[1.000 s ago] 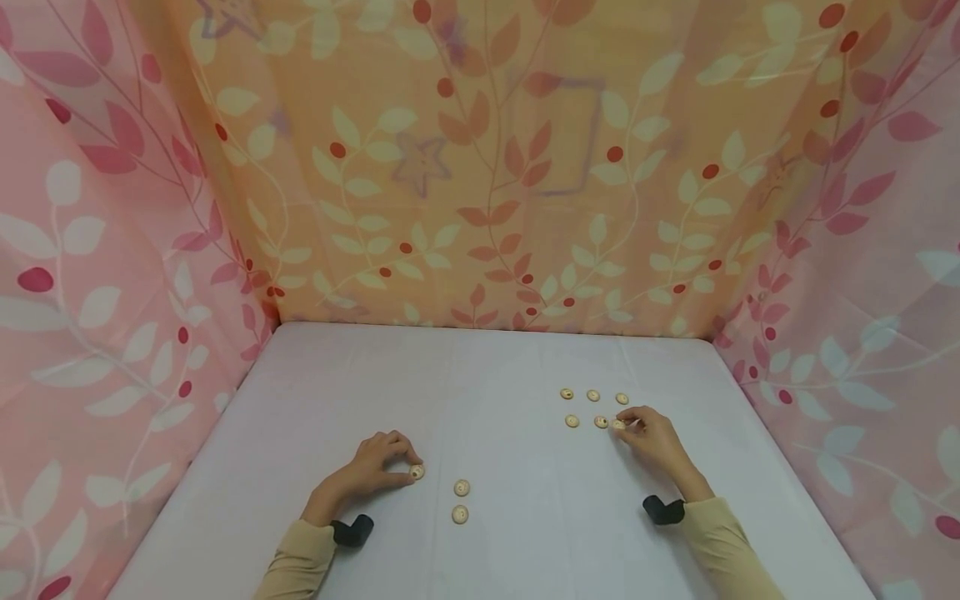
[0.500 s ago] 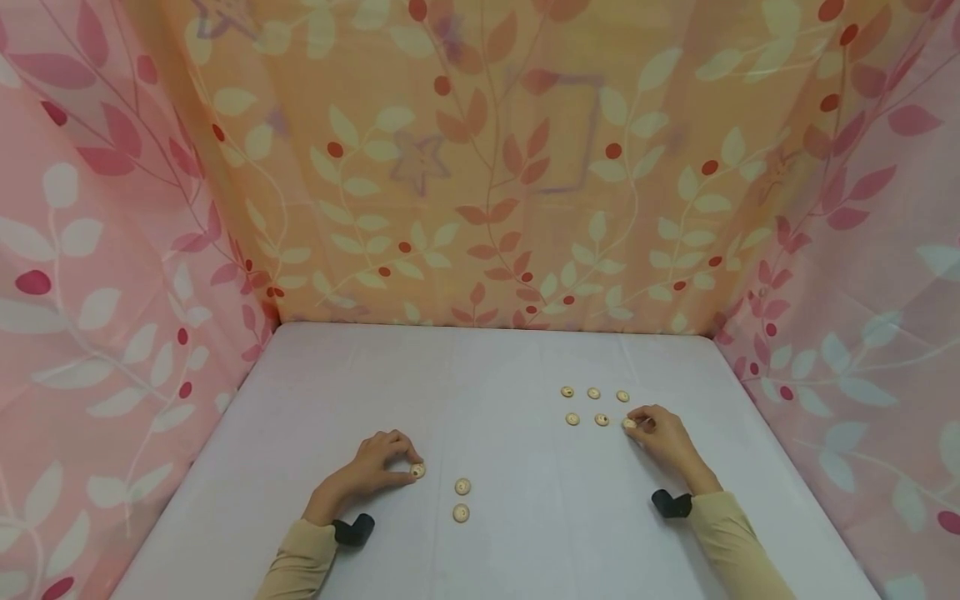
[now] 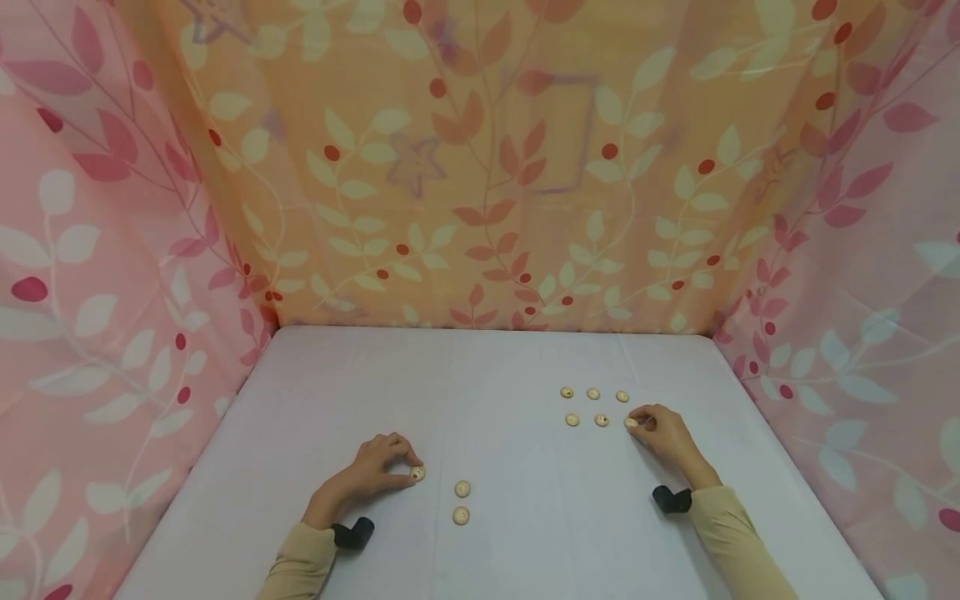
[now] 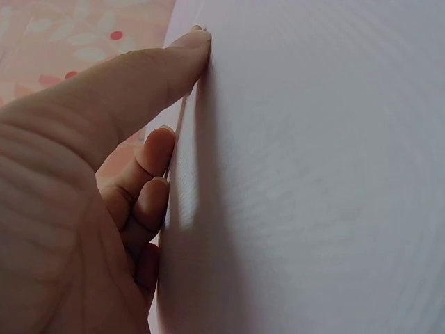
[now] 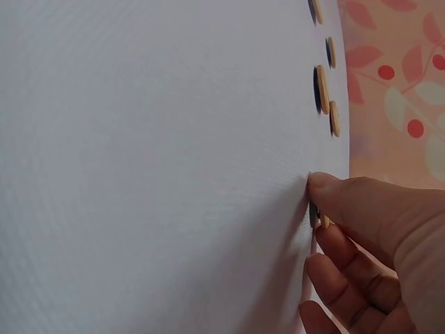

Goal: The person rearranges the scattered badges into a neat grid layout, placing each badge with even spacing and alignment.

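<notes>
In the head view my left hand pinches a small round wooden disc with a dark mark between thumb and index finger, low on the white table. The thumb hides this disc in the left wrist view. Over at the right, my right hand pinches another pale disc at the right end of a row. Two discs of that row, a middle one and a left one, lie beside it. Three more discs form a row behind.
Two discs, one behind the other, lie just right of my left hand. A white cloth covers the table. Patterned curtains close off the back and both sides. A black wrist camera sits on each wrist.
My right hand has slid its disc to the right, away from the middle disc of the front row, and is nearly still over the last half second. My left hand stays in place.
</notes>
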Motion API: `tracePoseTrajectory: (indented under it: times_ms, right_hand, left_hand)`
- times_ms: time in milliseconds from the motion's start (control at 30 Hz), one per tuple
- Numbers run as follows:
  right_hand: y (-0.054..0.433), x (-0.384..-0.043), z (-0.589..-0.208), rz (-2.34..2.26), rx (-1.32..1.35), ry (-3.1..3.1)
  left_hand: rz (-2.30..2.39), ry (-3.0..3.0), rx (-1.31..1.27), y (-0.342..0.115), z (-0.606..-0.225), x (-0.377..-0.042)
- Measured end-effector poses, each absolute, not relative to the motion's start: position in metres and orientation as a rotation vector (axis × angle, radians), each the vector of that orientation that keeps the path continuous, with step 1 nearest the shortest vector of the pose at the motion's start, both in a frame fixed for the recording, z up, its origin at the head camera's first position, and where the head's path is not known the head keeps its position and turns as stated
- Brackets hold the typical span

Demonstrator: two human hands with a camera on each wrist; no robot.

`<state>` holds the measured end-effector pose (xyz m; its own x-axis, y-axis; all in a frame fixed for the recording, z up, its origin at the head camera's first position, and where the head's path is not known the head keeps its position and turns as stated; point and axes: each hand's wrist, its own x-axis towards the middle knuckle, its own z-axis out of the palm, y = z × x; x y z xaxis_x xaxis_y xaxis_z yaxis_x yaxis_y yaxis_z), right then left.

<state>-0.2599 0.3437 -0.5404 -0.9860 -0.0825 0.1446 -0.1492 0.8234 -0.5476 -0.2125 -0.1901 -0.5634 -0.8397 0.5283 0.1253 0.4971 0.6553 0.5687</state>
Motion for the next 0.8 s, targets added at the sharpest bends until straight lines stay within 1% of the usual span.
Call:
tracePoseTrajectory:
  times_ms: [367, 800]
  right_hand:
    - [0.344, -0.261, -0.539, 0.894, 0.176, -2.883]
    - [0.332, -0.250, -0.536, 0.779, 0.198, -2.822]
  left_hand:
    - [0.953, 2.812, 0.880, -0.191, -0.565, -0.213]
    - [0.973, 2.817, 0.897, -0.192, -0.567, -0.213]
